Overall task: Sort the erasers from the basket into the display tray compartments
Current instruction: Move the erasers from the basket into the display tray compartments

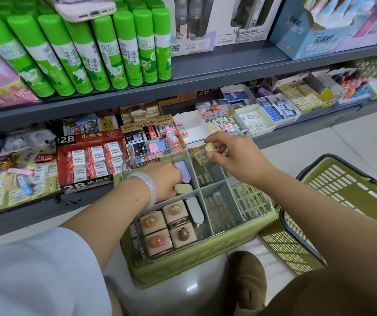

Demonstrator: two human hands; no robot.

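display tray (260, 215) sits on basket (183, 273), below shelf (205, 71).

"2B" on red eraser box (89, 159) at nine o'clock, "4B ERASER" on tan box (151, 124) at twelve, "GLUE" on green glue sticks (105, 51) at eleven

There is one camera, and it sits on the person's head. It looks forward and down, from close up. Both arms reach out from the bottom of the picture toward a clear tray (260, 215) in the middle. Store shelves (205, 71) fill the top, near the camera. The floor (320, 142) shows on the right. The wide lens bends the edges.
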